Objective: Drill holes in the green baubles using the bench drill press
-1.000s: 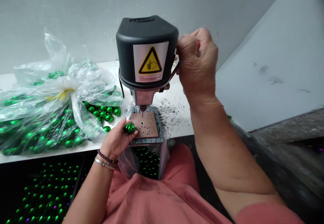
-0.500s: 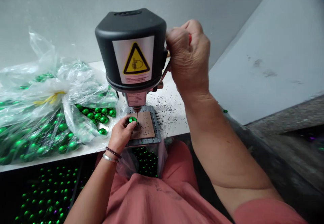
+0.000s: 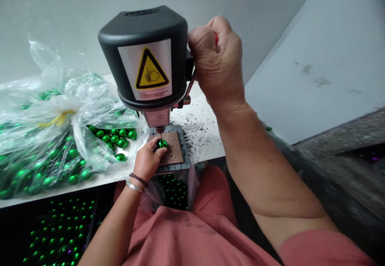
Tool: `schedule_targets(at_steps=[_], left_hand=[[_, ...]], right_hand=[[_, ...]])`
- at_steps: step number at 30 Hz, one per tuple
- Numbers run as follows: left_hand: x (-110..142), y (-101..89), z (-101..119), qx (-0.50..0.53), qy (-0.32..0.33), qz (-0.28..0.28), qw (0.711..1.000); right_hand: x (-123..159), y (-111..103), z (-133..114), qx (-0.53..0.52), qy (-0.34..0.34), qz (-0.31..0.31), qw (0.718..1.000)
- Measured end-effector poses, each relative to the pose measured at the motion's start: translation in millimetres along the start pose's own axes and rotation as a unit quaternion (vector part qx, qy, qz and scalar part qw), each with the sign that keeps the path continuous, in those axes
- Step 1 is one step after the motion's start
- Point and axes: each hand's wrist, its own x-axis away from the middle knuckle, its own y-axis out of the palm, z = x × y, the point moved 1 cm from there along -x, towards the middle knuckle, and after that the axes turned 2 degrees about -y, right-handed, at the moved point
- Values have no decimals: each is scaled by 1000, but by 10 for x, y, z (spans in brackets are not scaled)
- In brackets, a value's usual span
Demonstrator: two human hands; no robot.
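Pinched between the thumb and fingers of my left hand (image 3: 149,156) is a shiny green ball (image 3: 162,143). It sits on the brown board (image 3: 175,153) of a small bench drill press (image 3: 141,57), right under the thin drill bit (image 3: 161,136). My right hand (image 3: 219,59) is closed around the red-ended feed lever (image 3: 191,82) at the machine's right side; most of the grip is hidden by the fingers. A yellow hand-warning label (image 3: 152,71) faces me on the black housing.
A clear plastic bag (image 3: 87,137) full of green balls spreads over the white table (image 3: 207,135) on the left, with several loose balls (image 3: 122,142) at its opening. Dark shavings litter the table. More green balls lie below the table edge, at left and between my knees.
My left hand has moved slightly right, bringing the green ball under the drill bit. My right hand keeps its grip on the lever. The view has shifted a little.
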Motion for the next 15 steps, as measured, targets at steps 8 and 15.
schedule_targets(at_steps=[8, 15], left_hand=[[-25, 38, 14, -44, 38, 17, 998], [-34, 47, -4, -57, 41, 16, 997]], right_hand=[[3, -2, 3, -21, -10, -7, 1000], [411, -195, -166, 68, -90, 31, 993]])
